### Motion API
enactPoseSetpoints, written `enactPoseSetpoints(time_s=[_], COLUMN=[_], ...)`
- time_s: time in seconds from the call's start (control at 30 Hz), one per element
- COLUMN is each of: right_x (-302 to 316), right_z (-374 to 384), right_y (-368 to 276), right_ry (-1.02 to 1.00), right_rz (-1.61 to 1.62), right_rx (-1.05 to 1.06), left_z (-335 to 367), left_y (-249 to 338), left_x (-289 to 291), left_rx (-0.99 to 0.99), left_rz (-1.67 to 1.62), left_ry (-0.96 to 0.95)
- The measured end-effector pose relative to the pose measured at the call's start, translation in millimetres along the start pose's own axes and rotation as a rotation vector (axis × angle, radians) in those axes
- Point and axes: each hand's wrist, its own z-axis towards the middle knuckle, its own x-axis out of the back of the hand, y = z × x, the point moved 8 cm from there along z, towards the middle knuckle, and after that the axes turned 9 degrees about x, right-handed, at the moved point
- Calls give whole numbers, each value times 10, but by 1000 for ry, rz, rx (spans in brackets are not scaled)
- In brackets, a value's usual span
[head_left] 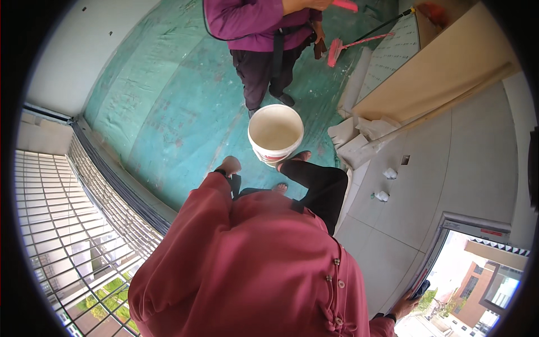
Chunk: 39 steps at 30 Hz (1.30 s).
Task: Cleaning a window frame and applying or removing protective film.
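My left hand [229,165] hangs in front of me, left of a white bucket [276,153], apart from it; its fingers are too unclear to tell how they lie. The bucket stands on the green floor covering [185,106] by my foot, its inside pale. Far to the right, my right hand [405,304] is at the window frame [435,253], its fingers closed round a small dark object [421,289] whose kind I cannot make out.
A co-worker in a purple top [252,25] stands beyond the bucket with a red tool [345,5] in one hand. A pink-red long-handled tool [335,52] is at the far right, near leaning boards [432,67]. Window bars [73,213] line the left; two white fittings [389,173] stick out of the tiled wall.
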Motion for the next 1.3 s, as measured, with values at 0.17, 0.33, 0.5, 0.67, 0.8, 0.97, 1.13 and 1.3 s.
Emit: enactPoseSetpoints(time_s=[0.17,0.33,0.5,0.67,0.8,0.97,1.13,1.3], right_x=[47,31,55,131,74,130,554,1433], right_z=[-17,8,21,17,23,58,-126,-212], right_y=[-94,-80,-89,-199,-104,-256,-620,-1558], right_ry=[-20,5,15,17,47,20,31,-57], right_rz=[-6,-24,-15,-46,-48,-71,67,187], right_rx=[0,-9,25,28,31,2,-26,36], left_z=[41,-12,115,184,160,124,213,193], left_y=[-36,-89,-53,-114,-116,-125,182,156], left_x=[-99,-1,14,-112,-98,-229,-268,-57], left_rx=[-72,397,226,188,275,66,-288,184], left_rz=[184,-478,-262,-164,-252,-102,406,-160], left_ry=[-48,-150,-121,-131,-134,-118,30,-153])
